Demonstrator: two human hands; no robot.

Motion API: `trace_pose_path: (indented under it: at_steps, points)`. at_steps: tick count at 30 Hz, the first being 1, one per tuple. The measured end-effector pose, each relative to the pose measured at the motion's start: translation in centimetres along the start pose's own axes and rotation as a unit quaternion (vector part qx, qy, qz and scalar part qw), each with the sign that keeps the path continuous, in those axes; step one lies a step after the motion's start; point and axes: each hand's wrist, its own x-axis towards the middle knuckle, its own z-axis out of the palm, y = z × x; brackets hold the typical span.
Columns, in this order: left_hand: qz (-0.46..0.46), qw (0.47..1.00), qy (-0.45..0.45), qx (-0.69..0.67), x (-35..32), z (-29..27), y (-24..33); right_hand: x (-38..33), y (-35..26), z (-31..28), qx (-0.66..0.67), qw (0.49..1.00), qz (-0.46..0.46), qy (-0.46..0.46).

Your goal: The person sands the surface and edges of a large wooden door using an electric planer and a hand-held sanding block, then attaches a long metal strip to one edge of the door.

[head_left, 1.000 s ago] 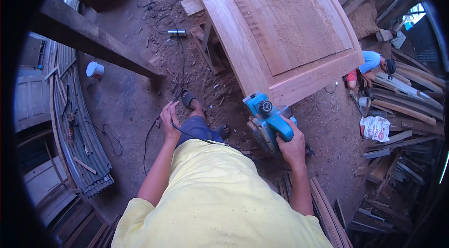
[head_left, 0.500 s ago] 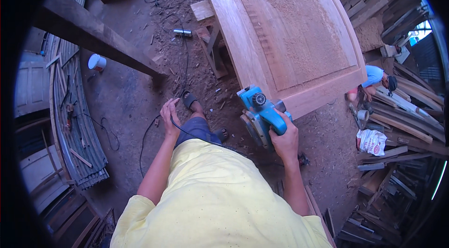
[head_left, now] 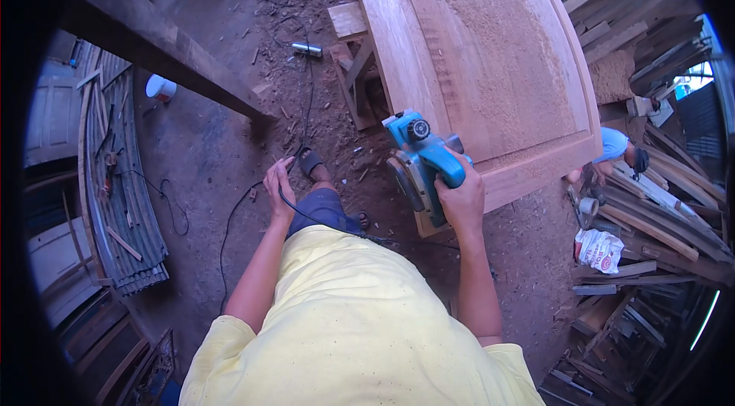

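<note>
My right hand (head_left: 462,195) is wrapped around the rear handle of a teal electric planer (head_left: 421,147), which has a black round knob at its front. It is held tilted at the near left corner of a wooden panel door (head_left: 490,61); whether its sole touches the wood I cannot tell. Wood shavings are spread over the door's panel. To the left, in front of my shorts, my left hand (head_left: 277,185) pinches a black power cord (head_left: 305,215). From there the cord runs across my waist toward the planer's side.
A wooden stand (head_left: 354,73) supports the door's left side. A post (head_left: 168,46) slants across the upper left, near a white bucket (head_left: 161,88). Corrugated sheets (head_left: 138,215) lie left. At right, a person in blue (head_left: 611,147) bends beside stacked timber (head_left: 666,215) and a white sack (head_left: 599,250).
The planer has moved slightly up and left in the picture, and the door's near left corner now shows beneath it. My left hand keeps its hold on the cord.
</note>
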Motion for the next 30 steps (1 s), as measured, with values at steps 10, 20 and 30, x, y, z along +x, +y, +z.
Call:
trace_pose_path:
  at_steps: [10, 20, 30]
  points:
    - [-0.012, 1.0, 0.024, 0.004, 2.7, 0.4, 0.1, 8.7, -3.0, 3.2, -0.015, 0.999, -0.034, 0.021]
    - [-0.093, 0.989, 0.049, -0.1, 7.9, -0.5, 1.5, 18.1, -8.5, 6.2, -0.035, 0.998, -0.049, 0.025]
    - [-0.144, 0.976, 0.053, -0.151, 14.6, -2.2, 2.6, 26.1, -13.0, 8.8, -0.033, 0.997, -0.059, 0.035]
